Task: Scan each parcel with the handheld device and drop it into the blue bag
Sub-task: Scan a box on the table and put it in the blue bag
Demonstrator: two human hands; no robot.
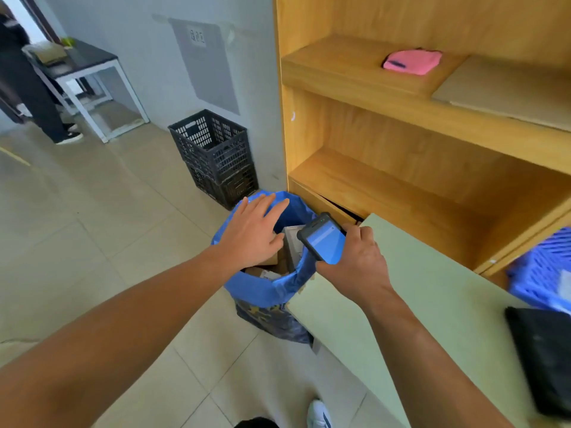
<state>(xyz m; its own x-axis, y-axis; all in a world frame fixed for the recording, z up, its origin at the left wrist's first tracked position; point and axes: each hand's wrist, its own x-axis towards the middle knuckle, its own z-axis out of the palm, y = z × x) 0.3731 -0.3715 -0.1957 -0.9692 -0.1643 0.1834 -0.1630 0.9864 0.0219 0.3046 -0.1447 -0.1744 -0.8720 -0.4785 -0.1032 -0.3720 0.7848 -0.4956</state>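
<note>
Stacked black crates [213, 156] stand against the wall at 11 o'clock from the blue bag [265, 291]. A wooden shelf [386, 186] is at 1 o'clock, with a pink cloth [412, 61] on an upper level. The counter [417, 304] edge touches the bag's right side. The bag stands on the floor, mouth open, with a white box [292, 242] and a brown parcel [272, 261] inside. The left hand [253, 233] is flat, fingers spread over the mouth, grasping nothing. The right hand [355, 267] grips the scanner [324, 242], screen lit blue, at the bag's 3 o'clock rim.
</note>
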